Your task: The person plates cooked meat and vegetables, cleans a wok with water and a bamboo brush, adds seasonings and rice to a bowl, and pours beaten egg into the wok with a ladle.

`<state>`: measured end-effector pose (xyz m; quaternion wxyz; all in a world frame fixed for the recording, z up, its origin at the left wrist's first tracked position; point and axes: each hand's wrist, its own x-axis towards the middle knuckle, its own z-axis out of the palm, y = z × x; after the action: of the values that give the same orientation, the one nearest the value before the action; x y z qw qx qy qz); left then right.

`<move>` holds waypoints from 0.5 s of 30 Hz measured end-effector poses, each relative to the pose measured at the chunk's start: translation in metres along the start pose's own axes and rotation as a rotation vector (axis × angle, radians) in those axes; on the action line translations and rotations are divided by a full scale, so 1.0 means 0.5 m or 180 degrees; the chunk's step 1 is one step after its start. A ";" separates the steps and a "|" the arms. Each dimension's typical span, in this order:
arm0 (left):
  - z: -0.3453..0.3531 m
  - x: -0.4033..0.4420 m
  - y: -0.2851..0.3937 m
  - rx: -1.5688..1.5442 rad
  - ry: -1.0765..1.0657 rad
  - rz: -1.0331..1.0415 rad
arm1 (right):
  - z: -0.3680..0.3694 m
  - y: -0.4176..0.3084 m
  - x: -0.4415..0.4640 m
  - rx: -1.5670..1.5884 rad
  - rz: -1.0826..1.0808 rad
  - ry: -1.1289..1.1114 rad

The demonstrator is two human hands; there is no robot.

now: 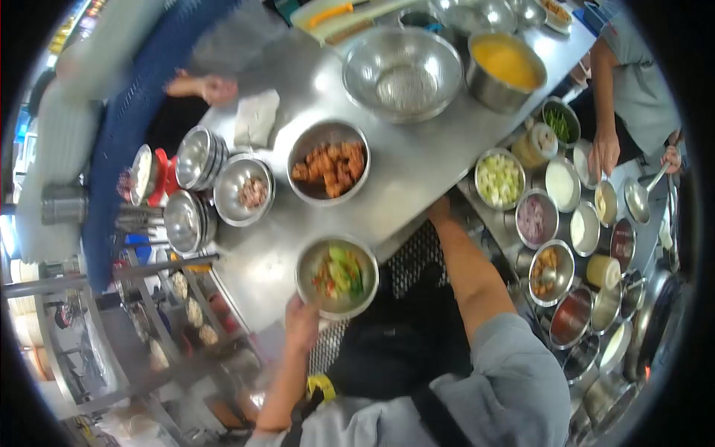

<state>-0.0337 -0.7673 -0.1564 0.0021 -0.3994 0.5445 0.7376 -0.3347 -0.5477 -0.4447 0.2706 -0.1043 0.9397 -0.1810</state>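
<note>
My left hand [302, 324] is closed on the rim of a steel mixing bowl [305, 287], which it holds at the table's near edge. Inside the bowl lie green leafy vegetables [341, 270] with bits of red. My right arm reaches forward to the table edge, where my right hand [439, 208] is mostly hidden and its fingers do not show. Beyond my left hand stands a steel bowl of browned fried pieces [330, 170]. To its left, a smaller bowl [223, 212] contains chopped pinkish pieces.
Stacked steel bowls [197, 160] and a folded white cloth [257, 119] lie left. A large steel bowl [402, 71] and a pot of yellow liquid [506, 67] stand farther back. Several ingredient containers [500, 179] line the right. Co-workers' hands [216, 89] show across the table and at right.
</note>
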 end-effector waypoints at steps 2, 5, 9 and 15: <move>0.002 0.020 0.005 0.0193 -0.0085 0.0073 | 0.030 -0.006 -0.101 0.0531 -0.0121 0.1052; 0.020 0.058 0.039 0.0714 -0.0447 0.0247 | -0.029 -0.077 -0.335 0.2514 -0.0039 0.1540; 0.050 0.097 0.047 0.1154 -0.1165 -0.0032 | -0.123 -0.189 -0.600 0.4247 -0.0178 0.0553; 0.069 0.242 0.057 0.0602 -0.2085 -0.0167 | -0.097 -0.204 -0.749 0.4262 0.0668 0.1657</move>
<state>-0.1488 -0.8033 -0.2018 0.2328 -0.1532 0.5704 0.7726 -0.0397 -0.5170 -0.1895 0.0599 0.2209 0.6665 -0.7095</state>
